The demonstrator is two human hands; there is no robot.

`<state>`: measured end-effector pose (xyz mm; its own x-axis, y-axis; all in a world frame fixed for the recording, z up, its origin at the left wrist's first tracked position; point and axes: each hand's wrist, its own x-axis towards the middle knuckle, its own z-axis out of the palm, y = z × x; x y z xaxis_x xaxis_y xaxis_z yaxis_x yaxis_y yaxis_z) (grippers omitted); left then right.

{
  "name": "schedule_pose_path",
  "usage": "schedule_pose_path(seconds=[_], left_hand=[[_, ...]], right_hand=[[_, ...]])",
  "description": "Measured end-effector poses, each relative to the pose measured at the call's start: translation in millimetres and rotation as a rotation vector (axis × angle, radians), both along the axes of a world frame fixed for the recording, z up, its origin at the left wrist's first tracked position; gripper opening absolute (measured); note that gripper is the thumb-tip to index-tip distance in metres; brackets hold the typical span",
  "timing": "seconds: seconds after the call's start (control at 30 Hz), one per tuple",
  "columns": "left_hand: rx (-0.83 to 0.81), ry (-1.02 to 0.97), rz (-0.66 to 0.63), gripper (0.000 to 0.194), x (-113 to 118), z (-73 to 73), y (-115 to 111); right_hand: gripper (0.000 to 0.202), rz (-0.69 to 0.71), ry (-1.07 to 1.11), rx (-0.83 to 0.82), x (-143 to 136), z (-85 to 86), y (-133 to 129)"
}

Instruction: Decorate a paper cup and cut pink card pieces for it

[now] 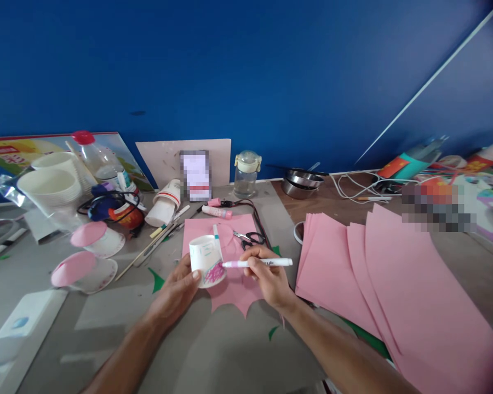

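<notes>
My left hand (179,287) grips a white paper cup (203,251) by its left side, thumb on the near face. Magenta scribbles cover the cup's lower right part, with thin teal marks above. In my right hand (269,276) is a white marker (277,262), its tip touching the cup's right side at the magenta patch. Beneath the cup lies a cut pink sheet (240,298) with a scalloped near edge. Black-handled scissors (254,238) and a pink-and-white tube (217,212) rest just beyond.
Two cups with pink tops (102,241) lie at the left, near stacked paper cups (49,183). A phone (197,176) leans at the back beside a lidded glass jar (246,178). Large pink sheets (414,290) spread at the right. Metal bowls (299,186) stand behind, near white cables.
</notes>
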<state>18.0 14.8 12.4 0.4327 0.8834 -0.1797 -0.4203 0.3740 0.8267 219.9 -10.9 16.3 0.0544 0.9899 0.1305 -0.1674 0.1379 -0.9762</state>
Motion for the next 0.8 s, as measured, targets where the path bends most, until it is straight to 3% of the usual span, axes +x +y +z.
schedule_pose_path(seconds=[0.5,0.8], left_hand=[[-0.036,-0.042,-0.007,0.063,0.2,2.1,0.9],[-0.081,-0.092,0.023,0.067,-1.6,1.8,2.1]], right_hand=[[0.021,-0.044,0.101,-0.078,-1.0,-7.0,3.1],[0.021,0.010,0.078,-0.055,0.1,-8.7,2.1]])
